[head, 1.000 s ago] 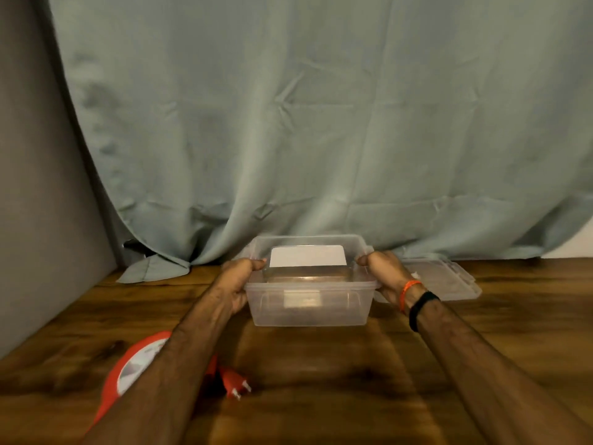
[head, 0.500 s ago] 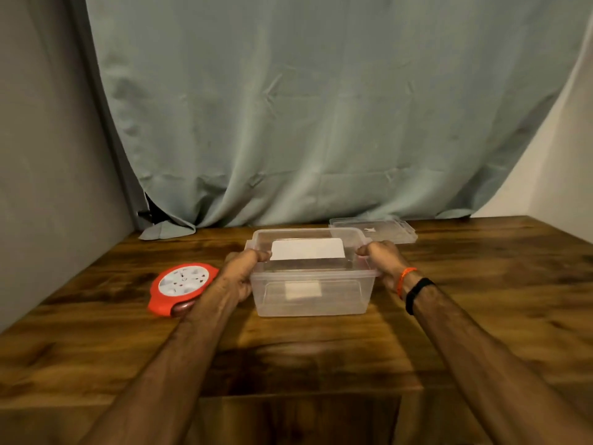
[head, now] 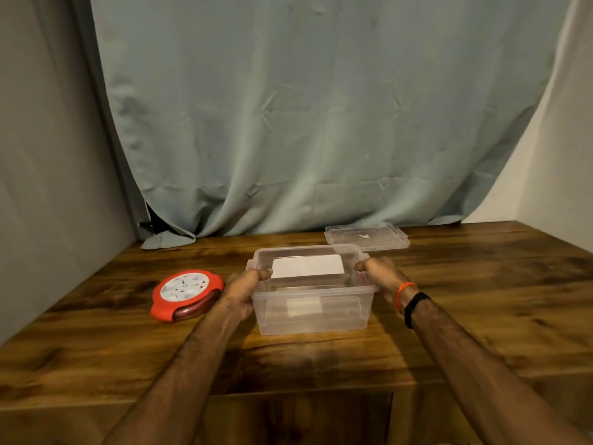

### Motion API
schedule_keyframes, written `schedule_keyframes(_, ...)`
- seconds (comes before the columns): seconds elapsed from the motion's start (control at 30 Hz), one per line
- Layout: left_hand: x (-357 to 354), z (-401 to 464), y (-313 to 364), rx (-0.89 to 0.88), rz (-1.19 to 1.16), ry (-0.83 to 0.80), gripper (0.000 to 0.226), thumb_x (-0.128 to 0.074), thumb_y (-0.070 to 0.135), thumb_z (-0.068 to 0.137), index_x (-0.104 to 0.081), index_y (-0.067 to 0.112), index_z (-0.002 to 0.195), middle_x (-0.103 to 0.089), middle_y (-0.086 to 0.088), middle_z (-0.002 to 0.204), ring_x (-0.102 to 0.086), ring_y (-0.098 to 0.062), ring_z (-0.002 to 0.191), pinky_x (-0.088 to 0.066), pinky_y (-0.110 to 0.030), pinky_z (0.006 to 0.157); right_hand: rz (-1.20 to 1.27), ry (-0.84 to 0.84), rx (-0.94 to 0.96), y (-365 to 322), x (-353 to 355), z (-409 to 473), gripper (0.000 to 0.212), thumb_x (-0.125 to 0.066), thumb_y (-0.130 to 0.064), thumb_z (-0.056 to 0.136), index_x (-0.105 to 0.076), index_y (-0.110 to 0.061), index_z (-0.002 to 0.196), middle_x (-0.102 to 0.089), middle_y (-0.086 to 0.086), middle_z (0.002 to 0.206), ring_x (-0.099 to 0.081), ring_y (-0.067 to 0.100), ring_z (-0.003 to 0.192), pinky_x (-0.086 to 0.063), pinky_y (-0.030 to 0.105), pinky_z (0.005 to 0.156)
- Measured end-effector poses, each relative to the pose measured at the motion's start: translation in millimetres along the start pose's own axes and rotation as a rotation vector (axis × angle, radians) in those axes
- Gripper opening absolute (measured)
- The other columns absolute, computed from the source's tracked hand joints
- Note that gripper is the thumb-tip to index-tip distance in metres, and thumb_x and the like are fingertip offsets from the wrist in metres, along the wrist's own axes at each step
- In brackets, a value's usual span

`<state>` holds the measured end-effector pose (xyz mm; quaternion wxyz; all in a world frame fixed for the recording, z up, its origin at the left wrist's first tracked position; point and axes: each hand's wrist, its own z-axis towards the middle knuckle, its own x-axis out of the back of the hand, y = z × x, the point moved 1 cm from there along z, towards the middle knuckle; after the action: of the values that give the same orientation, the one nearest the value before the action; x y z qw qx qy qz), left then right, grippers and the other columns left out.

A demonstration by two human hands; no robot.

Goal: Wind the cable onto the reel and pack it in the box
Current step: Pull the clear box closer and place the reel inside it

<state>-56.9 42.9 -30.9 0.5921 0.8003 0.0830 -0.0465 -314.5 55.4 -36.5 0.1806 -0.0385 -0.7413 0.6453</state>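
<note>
A clear plastic box (head: 313, 313) stands open on the wooden table (head: 481, 303), with only a white label showing inside it. My left hand (head: 245, 285) grips its left rim, thumb hooked over the edge. My right hand (head: 377, 273) grips the right rim the same way. An orange cable reel (head: 187, 293) with a white socket face lies flat on the table just left of my left wrist, with dark cable wound in its groove. The plug is hidden.
The box's clear lid (head: 367, 236) lies flat behind the box, near the grey-green curtain (head: 305, 123). A grey wall (head: 48, 187) closes the left side. The table's front edge runs below my forearms.
The view has pulled back and risen, so the reel, lid and table front now show whole. Both hands have kept their hold on the box's rim.
</note>
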Motion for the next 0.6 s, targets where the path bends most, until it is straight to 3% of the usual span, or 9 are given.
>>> schedule_keyframes(0.07,2.2,3.1,2.7,-0.016,0.033,0.033,0.017,-0.064,0.003,0.091,-0.057,0.007,0.106,-0.067,-0.016,0.094,-0.067,-0.031,0.084,-0.057,-0.045,0.066,-0.163,0.074,0.044,-4.6,2.4,2.2,0.033,-0.067,-0.028,0.083,-0.063,-0.012,0.111,-0.067,0.011,0.113,-0.062,0.028,0.103,-0.052,0.046,0.092)
schedule_keyframes(0.13,8.9,9.7,8.8,-0.037,0.053,0.099,0.035,-0.068,0.007,0.087,-0.056,0.0,0.119,-0.07,-0.017,0.097,-0.07,-0.032,0.084,-0.059,-0.043,0.063,-0.398,0.217,0.156,-17.2,4.9,0.3,0.051,-0.071,-0.031,0.081,-0.058,-0.011,0.126,-0.062,0.012,0.125,-0.058,0.03,0.115,-0.049,0.04,0.099)
schedule_keyframes(0.23,21.2,14.1,22.2,-0.074,0.073,0.189,0.059,-0.073,0.016,0.083,-0.048,0.009,0.136,-0.067,-0.012,0.116,-0.066,-0.029,0.099,-0.057,-0.042,0.071,-0.497,0.296,0.386,-41.6,0.1,-9.0,0.051,-0.072,-0.023,0.08,-0.058,-0.008,0.127,-0.061,0.013,0.13,-0.055,0.029,0.121,-0.045,0.038,0.103)
schedule_keyframes(0.33,33.7,14.3,38.8,-0.113,0.035,0.251,0.06,-0.074,0.017,0.084,-0.047,0.012,0.138,-0.054,-0.008,0.132,-0.052,-0.027,0.11,-0.046,-0.038,0.068,-0.434,0.2,0.436,-61.1,-14.7,-14.6,0.044,-0.072,-0.019,0.081,-0.062,-0.011,0.122,-0.065,0.006,0.124,-0.059,0.023,0.116,-0.045,0.031,0.102)
schedule_keyframes(0.4,47.3,15.2,50.6,-0.153,0.036,0.283,0.055,-0.075,0.018,0.083,-0.052,0.01,0.132,-0.055,-0.004,0.132,-0.052,-0.028,0.113,-0.041,-0.033,0.06,-0.359,0.105,0.416,-73.6,-33.0,-16.0,0.036,-0.074,-0.02,0.08,-0.065,-0.014,0.114,-0.069,0.0,0.113,-0.063,0.016,0.107,-0.045,0.024,0.096)
schedule_keyframes(0.47,66.0,18.1,60.7,-0.184,0.039,0.311,0.055,-0.075,0.021,0.08,-0.055,0.011,0.131,-0.062,-0.006,0.129,-0.058,-0.029,0.113,-0.042,-0.032,0.062,-0.308,0.018,0.402,-84.4,-60.2,-13.8,0.025,-0.076,-0.02,0.077,-0.067,-0.02,0.1,-0.071,-0.002,0.104,-0.066,0.015,0.102,-0.047,0.023,0.095)
schedule_keyframes(0.53,83.2,16.5,67.5,-0.215,0.047,0.335,0.053,-0.074,0.019,0.081,-0.055,0.009,0.129,-0.065,-0.007,0.109,-0.061,-0.024,0.09,-0.041,-0.032,0.063,-0.288,-0.057,0.393,-92.0,-89.2,-14.1,0.017,-0.078,-0.02,0.074,-0.064,-0.023,0.082,-0.072,-0.002,0.096,-0.067,0.016,0.099,-0.049,0.027,0.096)
schedule_keyframes(0.6,103.4,14.3,72.9,-0.24,0.056,0.383,0.052,-0.074,0.014,0.081,-0.052,0.005,0.127,-0.056,-0.009,0.091,-0.049,-0.02,0.072,-0.037,-0.03,0.058,-0.287,-0.123,0.393,-97.8,-120.2,-14.8,0.018,-0.079,-0.02,0.073,-0.062,-0.025,0.074,-0.072,-0.001,0.093,-0.067,0.017,0.097,-0.05,0.031,0.097)
